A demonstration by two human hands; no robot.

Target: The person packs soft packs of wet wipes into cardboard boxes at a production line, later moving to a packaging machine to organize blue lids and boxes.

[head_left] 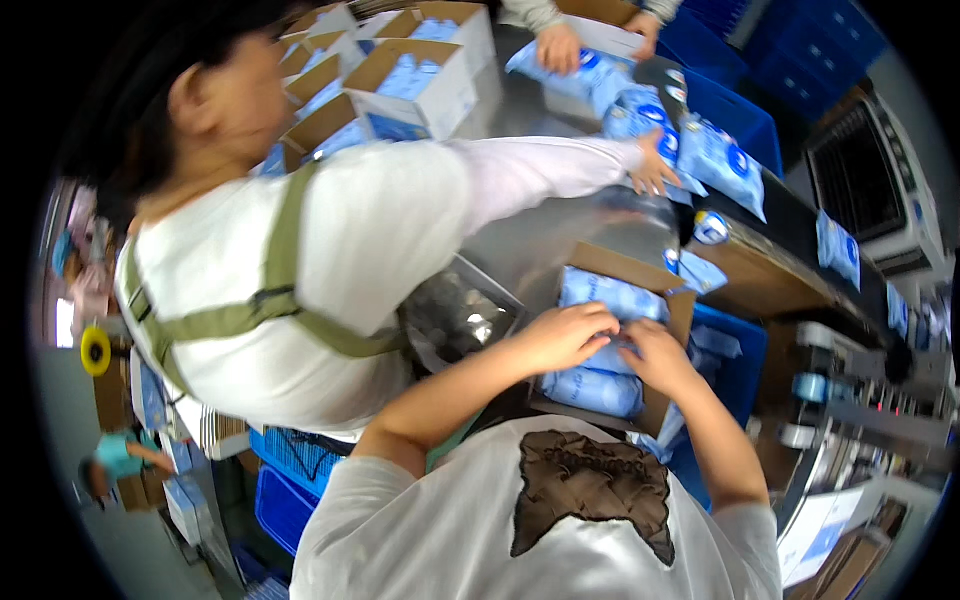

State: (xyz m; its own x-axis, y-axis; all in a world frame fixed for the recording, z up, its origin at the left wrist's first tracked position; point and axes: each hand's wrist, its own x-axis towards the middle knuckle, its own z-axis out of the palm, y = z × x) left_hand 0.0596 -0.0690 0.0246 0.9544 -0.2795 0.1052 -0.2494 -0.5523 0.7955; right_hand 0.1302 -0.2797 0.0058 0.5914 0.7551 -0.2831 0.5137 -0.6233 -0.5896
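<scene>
An open carton (625, 262) stands in front of me, holding several light-blue soft packs (595, 393) laid in rows. My left hand (575, 335) reaches in from the left, fingers curled over a pack in the middle of the carton. Opposite it, my right hand (655, 355) has bent fingers on the same middle pack, close to my left fingertips. Another pack (612, 292) lies along the carton's far side. Both hands partly hide the middle pack, and their fingertips are slightly blurred.
A co-worker (300, 260) at my left stretches an arm across the metal table (545, 225) toward packs (720, 165) by a dark conveyor (785, 215). Another person's hands (560, 50) are at the far side. Filled cartons (415, 90) stand far left; a blue bin (745, 350) is at right.
</scene>
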